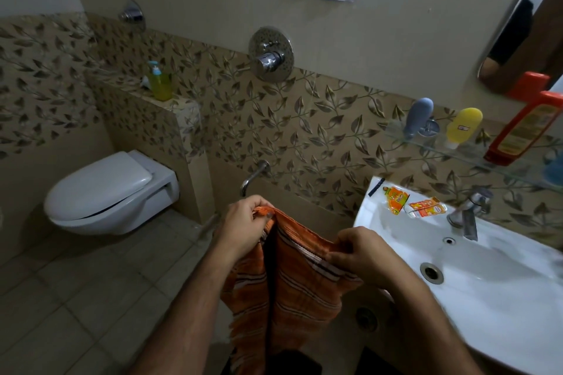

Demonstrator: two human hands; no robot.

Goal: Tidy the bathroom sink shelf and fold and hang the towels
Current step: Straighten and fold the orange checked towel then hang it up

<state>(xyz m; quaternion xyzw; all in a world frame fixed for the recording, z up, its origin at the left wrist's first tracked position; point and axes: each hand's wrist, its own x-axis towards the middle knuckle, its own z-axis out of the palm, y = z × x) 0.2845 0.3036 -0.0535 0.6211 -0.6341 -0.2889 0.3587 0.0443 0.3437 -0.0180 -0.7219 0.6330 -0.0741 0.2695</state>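
Both hands hold an orange cotton towel with dark and white stripes (pixel 300 280) in front of the body, to the left of the white ceramic washbasin (pixel 499 292). The left hand (pixel 242 227) pinches one top corner with fingers curled round the bunched edge; the right hand (pixel 362 253) pinches the opposite end of the same top edge between thumb and fingers. The cloth hangs in a lengthwise fold, with a dark vertical gap between its two halves and a fringed hem at the lower left. Judgement: the step in hand is folding, not yet hanging. To do it well, the top edge should be drawn taut between the two pinches, the corners matched so the striped borders align, and the hanging halves allowed to settle flat before the next fold. Risk: the lower part could brush the basin rim or the floor tiles. On the glass wall shelf (pixel 457 148) above the basin stand a grey bottle (pixel 417 116), a yellow bottle (pixel 463 126) and a red-capped orange bottle (pixel 524 128); two orange sachets (pixel 396 199) lie on the basin ledge, apparently still to be tidied.
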